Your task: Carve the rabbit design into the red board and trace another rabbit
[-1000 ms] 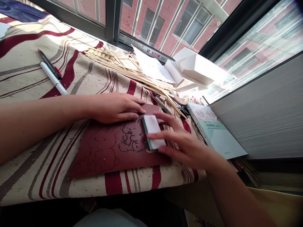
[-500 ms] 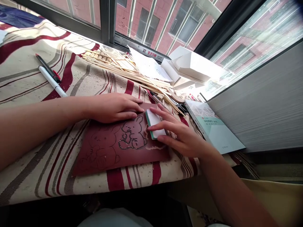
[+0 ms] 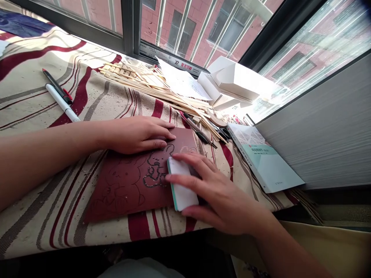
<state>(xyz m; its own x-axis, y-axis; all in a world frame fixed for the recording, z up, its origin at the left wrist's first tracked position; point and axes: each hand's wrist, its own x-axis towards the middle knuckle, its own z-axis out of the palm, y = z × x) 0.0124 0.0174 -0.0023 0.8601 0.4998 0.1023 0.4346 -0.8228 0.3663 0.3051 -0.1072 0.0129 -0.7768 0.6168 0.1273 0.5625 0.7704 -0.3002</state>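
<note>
A dark red board [image 3: 124, 193] carved with a rabbit outline lies on the striped cloth [image 3: 34, 216]. My left hand [image 3: 136, 133] lies flat on the board's far edge, fingers stretched out, pressing it down. My right hand [image 3: 214, 189] grips a white block with a green edge [image 3: 181, 187], thumb on its near side and fingers across its top. The block rests on the board's right near corner, just right of the carved rabbit.
Two pens [image 3: 59, 94] lie at the far left on the cloth. A heap of thin wooden strips [image 3: 150, 85], a sheet of paper [image 3: 182, 83] and white boxes [image 3: 234, 83] sit by the window. Small carving tools [image 3: 198, 131] and a pale green book [image 3: 263, 160] lie to the right.
My right hand has dragged the white block toward me and to the left, from the board's far right edge to its near right corner. My left hand has stayed in place.
</note>
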